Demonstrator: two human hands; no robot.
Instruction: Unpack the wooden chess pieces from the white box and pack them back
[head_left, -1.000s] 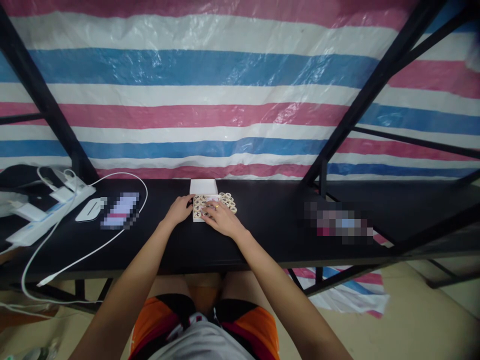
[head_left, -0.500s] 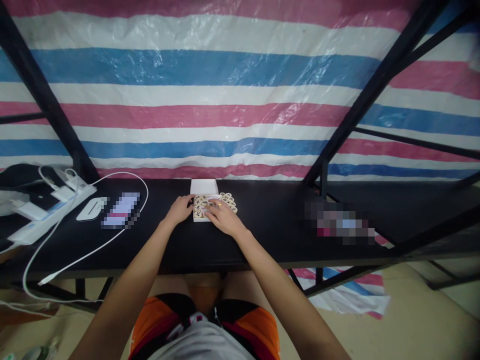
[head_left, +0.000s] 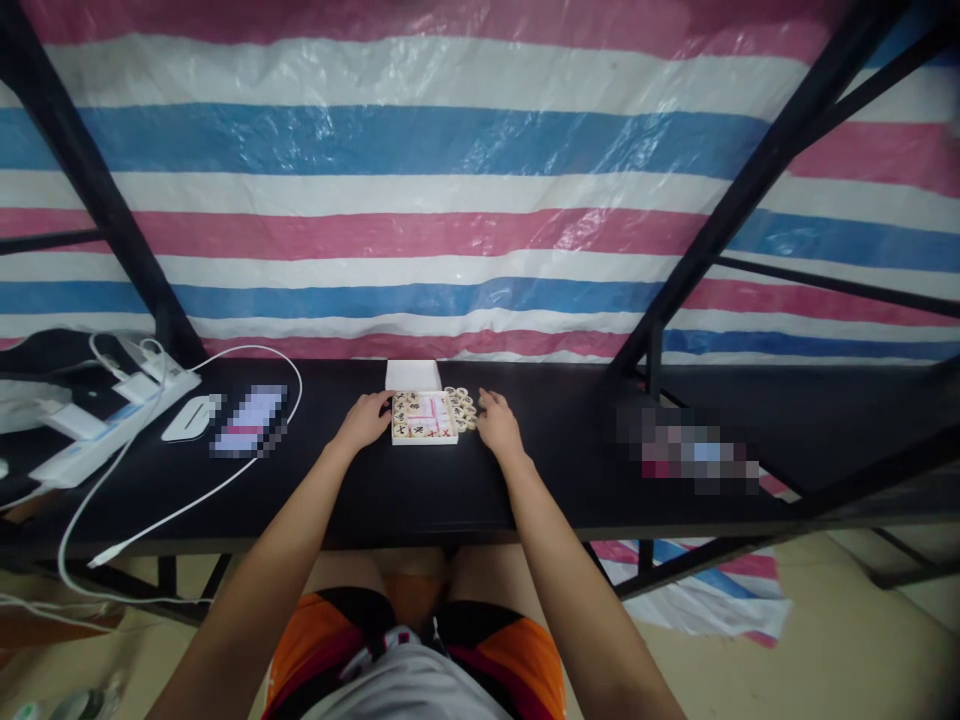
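Head view: box [head_left: 425, 441] beside left fingers [head_left: 379, 400], pieces [head_left: 461, 404] beside right fingers [head_left: 493, 400]; half-curled, grip unclear.

Pinkish-red, white and blue stripes all across the sheet [head_left: 480, 235]! Black counter [head_left: 420, 505], white box [head_left: 425, 441], cream discs [head_left: 401, 431] marked in black, some in red, and shorts [head_left: 517, 645] flashing orange, black, maroon!

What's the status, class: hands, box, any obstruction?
Left hand at box, left side. Right hand beside loose pieces. Box open, other pieces inside. Nothing blocking.
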